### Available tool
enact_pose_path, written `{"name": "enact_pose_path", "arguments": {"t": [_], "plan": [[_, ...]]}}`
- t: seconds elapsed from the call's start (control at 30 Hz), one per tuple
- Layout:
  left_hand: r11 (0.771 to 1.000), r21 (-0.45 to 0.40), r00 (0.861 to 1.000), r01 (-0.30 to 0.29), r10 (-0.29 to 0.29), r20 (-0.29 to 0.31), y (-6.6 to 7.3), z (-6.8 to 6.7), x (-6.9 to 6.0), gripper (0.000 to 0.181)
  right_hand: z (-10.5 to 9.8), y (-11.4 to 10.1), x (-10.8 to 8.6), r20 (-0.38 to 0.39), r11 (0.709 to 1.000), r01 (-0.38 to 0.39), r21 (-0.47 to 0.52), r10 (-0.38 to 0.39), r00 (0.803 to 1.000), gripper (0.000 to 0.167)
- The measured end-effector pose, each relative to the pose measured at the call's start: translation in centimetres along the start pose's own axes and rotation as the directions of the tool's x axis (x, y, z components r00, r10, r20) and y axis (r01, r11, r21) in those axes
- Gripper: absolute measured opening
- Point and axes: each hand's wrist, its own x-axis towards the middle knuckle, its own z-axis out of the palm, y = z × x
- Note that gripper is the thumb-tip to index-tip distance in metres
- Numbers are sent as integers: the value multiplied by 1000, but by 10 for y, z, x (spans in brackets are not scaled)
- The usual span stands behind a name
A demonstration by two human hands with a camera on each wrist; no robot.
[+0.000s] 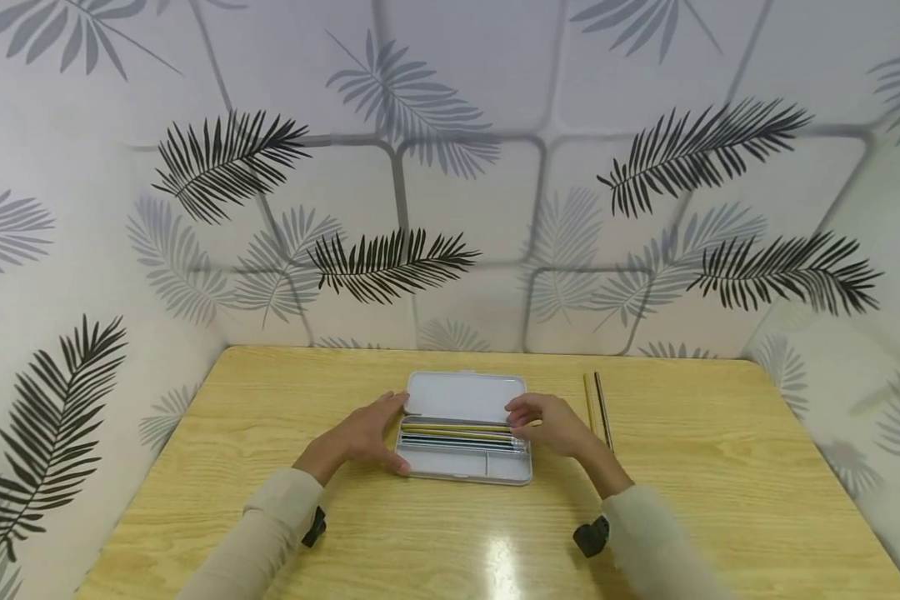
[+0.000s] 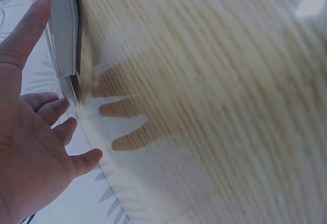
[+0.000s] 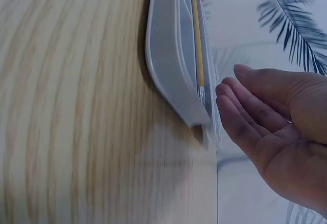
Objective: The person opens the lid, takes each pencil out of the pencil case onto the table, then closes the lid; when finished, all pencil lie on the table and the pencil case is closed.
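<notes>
Before you on the table [image 1: 420, 542], the open pencil case [image 1: 457, 478] lies with its lid [image 1: 461, 396] behind it, a row of pencils [image 1: 453, 435] in its rear compartment [image 1: 522, 447] and a divided front compartment [image 1: 444, 463] nearer you. Your left hand [image 1: 363, 433] touches the case's left end, and your right hand [image 1: 551, 423] is at its right end. To the right of the case, two loose pencils [image 1: 603, 408] lie side by side on the table, before the wall [image 1: 472, 200].

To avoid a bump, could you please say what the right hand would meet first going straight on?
The right hand would probably meet the open lid first; depth is unclear, so it might pass above instead.
</notes>
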Motion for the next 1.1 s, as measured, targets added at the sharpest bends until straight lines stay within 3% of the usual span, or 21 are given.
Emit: {"name": "enact_pose_path", "arguments": {"t": [0.2,0.4,0.67,1.1], "plan": [[1000,2,1000,-1,1,-2,1,-2,-1,121,16,-13,11,70,999,-37,-16,38,997,20],[1000,4,1000,-4,4,-2,0,-1,1,121,21,-12,13,150,1000,-3,-2,4,989,17],[1000,-5,1000,4,-4,-1,2,-2,0,121,30,-14,17,160,997,26,-78,-13,987,21],[1000,-15,1000,16,-16,-8,2,-1,-3,122,33,-20,17,207,988,94,-121,-67,976,33]]}}
